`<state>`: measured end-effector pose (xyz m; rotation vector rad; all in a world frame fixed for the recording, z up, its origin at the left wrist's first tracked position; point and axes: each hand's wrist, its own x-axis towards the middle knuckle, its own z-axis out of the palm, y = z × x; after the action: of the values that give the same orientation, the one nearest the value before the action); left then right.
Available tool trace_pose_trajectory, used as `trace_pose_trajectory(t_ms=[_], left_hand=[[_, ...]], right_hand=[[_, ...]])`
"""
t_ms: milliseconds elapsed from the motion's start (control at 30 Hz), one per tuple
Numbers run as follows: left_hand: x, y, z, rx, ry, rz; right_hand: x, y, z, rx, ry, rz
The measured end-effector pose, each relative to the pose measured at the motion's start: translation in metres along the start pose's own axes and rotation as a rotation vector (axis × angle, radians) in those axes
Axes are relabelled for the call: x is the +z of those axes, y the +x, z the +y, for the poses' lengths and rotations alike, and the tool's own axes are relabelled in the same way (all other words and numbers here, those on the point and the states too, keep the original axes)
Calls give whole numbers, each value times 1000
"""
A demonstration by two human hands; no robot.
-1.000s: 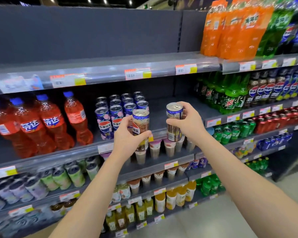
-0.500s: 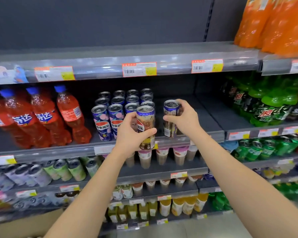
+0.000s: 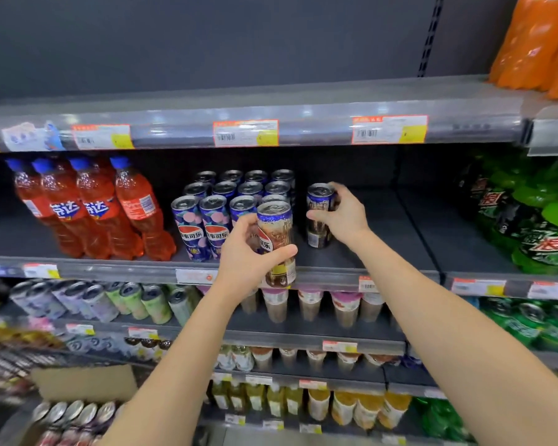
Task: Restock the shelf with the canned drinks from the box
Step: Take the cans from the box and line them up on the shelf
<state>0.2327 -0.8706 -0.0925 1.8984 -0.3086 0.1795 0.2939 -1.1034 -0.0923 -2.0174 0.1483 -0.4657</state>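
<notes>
Two slim blue-brown cans (image 3: 275, 228): left hand (image 3: 244, 263) fingers (image 3: 283, 252) grip one, right hand (image 3: 345, 218) another.

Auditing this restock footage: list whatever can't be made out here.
- Head view: brown cardboard box of silver-topped cans, cut off by the bottom edge and blurred; count unclear.
- Head view: orange-and-white price tags, print too blurred to read.
- Head view: label of the blue-and-brown metal can, partly covered by the right hand.

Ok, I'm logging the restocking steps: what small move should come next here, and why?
Probably let the right hand release: the right-hand can stands upright, apparently on the shelf just right of the blue can rows. The left hand holds the left-hand can in front of the shelf edge, to place next.
</notes>
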Motion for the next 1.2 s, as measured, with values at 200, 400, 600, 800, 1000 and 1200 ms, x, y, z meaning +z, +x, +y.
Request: trace_pose_trajectory(t_ms=[200,400,600,800,1000,1200], left_hand=[[3,1,2,40,-3,-15],[-1,5,-1,63,-17,-41],[0,5,-5,80,-51,-80],[4,3,-10,112,-69,-112],[5,2,-12,133,-68,-103],[5,2,-7,131,-56,-108]], right_hand=[[-1,17,7,-56,-42,-38],[6,33,22,-54,-32,6],[6,44,19,-22,27,37],[7,53,23,-3,18,59],[12,60,24,0,-3,85],[11,64,24,25,-6,78]])
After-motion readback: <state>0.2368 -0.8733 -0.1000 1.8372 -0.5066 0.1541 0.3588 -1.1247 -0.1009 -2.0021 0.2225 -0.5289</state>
